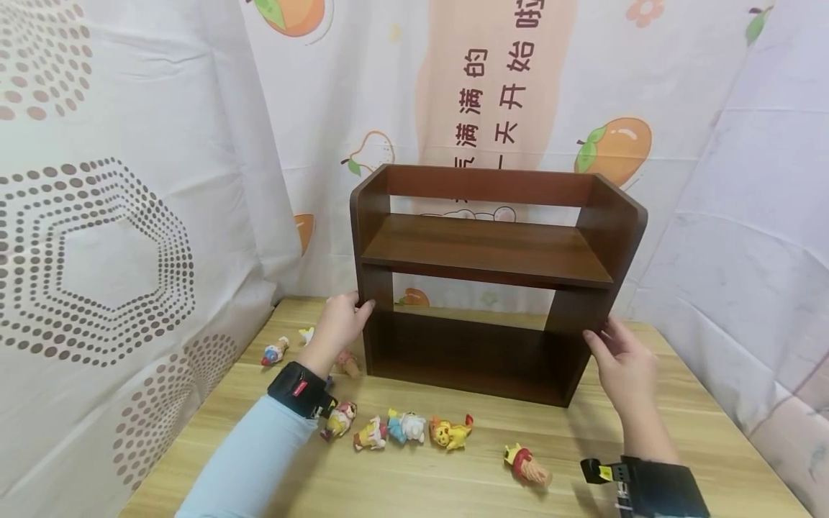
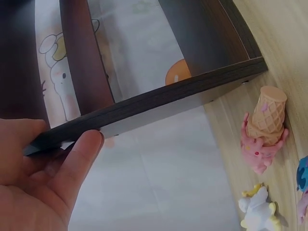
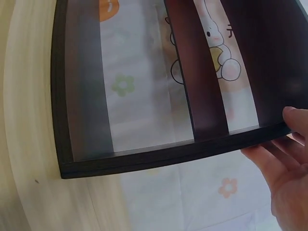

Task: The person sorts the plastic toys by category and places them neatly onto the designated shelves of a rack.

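A dark brown two-tier wooden shelf (image 1: 486, 248) stands upright on the wooden table, turned slightly. My left hand (image 1: 337, 327) grips the front edge of its left side panel. In the left wrist view, the thumb and fingers of that hand (image 2: 43, 178) lie on either side of the panel (image 2: 168, 98). On the opposite side, my right hand (image 1: 627, 367) holds the right panel. The right wrist view shows that hand (image 3: 288, 168) with its thumb on one face of the panel and fingers on the other. Both tiers of the shelf hold nothing.
Before the shelf on the table (image 1: 453, 489) lie several small toy figures, among them a yellow one (image 1: 450, 433), a white-and-blue one (image 1: 406, 426) and a cone-shaped one (image 1: 527, 466). A pink cone figure (image 2: 267, 125) lies by its left side. Printed curtains (image 1: 259, 180) surround the table.
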`<state>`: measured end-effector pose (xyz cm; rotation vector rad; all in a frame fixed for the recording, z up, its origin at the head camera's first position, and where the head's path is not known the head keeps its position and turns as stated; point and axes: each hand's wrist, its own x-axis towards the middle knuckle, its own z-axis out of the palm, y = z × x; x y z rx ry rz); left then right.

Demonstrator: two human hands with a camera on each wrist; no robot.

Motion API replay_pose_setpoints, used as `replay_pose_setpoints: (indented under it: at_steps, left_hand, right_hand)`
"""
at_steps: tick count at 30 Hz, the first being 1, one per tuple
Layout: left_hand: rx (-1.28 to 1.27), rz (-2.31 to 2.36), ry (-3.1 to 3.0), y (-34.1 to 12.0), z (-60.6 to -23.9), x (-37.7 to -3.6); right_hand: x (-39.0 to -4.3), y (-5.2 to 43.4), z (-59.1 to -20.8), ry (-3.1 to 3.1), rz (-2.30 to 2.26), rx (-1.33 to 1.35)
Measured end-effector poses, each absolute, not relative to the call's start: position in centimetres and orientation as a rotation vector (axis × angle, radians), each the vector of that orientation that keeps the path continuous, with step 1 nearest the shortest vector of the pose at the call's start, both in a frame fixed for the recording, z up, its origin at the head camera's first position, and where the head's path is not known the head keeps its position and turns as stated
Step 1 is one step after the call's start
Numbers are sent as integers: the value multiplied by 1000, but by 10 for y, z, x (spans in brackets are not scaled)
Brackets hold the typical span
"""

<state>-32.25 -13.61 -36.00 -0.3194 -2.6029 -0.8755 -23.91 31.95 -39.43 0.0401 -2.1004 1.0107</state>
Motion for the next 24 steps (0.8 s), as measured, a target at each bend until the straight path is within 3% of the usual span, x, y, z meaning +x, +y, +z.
replay_pose_setpoints:
  at_steps: [19, 24]
  left_hand:
    - [-280, -830, -2594, -137, -356, -300]
    - [-278, -807, -2600, -139, -358, -297]
  right_hand:
    - [-252, 320, -397, -2129, 1169, -52]
    - [-255, 317, -397, -2165, 1009, -50]
